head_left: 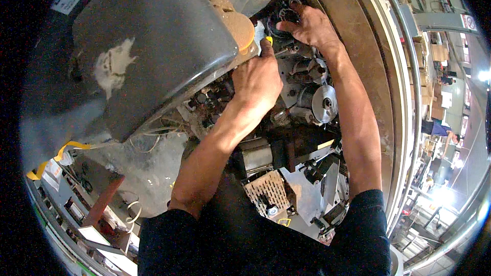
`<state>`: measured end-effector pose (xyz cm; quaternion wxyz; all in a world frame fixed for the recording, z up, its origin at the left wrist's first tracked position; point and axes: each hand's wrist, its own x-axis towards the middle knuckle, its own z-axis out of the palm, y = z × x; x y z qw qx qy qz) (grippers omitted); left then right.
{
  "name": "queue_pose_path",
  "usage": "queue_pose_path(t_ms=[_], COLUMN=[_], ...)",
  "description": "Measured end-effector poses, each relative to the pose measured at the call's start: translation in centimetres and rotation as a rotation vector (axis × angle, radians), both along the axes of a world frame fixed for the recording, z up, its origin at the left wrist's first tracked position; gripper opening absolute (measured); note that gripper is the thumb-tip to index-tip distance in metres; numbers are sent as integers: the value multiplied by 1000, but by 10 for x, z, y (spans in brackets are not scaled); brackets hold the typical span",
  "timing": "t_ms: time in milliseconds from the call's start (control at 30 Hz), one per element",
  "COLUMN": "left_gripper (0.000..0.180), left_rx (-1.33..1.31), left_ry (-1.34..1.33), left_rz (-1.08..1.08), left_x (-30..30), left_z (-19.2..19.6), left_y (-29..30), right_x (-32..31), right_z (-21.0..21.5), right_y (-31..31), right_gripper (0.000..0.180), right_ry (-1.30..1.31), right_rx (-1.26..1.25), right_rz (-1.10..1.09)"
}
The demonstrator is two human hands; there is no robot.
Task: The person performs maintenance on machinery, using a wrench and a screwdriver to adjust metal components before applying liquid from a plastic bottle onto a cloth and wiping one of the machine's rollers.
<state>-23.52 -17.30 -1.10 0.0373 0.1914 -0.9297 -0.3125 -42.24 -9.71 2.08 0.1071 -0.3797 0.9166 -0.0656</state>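
My left hand (257, 82) is closed beside the rounded end of a dark machine cover (169, 36), its thumb raised against a small yellow piece (269, 40). The fingers are mostly hidden, and what the yellow piece belongs to cannot be made out. Farther up, my right hand (313, 26) reaches into the machine, thumb and forefinger curled around a black round part (284, 17). Just below the hands sit metal shafts and a shiny round metal disc (325, 104).
An orange-brown rounded bracket (239, 30) juts out close to my left hand. A long brown panel (365, 46) with a pale rail borders the machine on the right. Lower down lies a perforated tan plate (266, 192). Loose wires (148, 133) hang at left. Another person (441, 129) is far off right.
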Motion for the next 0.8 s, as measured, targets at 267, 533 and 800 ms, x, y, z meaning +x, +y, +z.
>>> queue_pose_path(t_ms=[267, 533, 800], left_gripper=[53, 50, 53], left_rx=[-35, 109, 114], left_ry=[73, -128, -150], left_rz=[6, -41, -30], left_x=[-7, -5, -5], left_z=[-16, 2, 10], left_y=[2, -3, 0], right_x=[-10, 6, 0], right_z=[-19, 0, -14], right_y=[7, -4, -1], right_gripper=[55, 64, 65], right_ry=[121, 22, 112], right_rx=[-170, 10, 19], right_rz=[66, -70, -98])
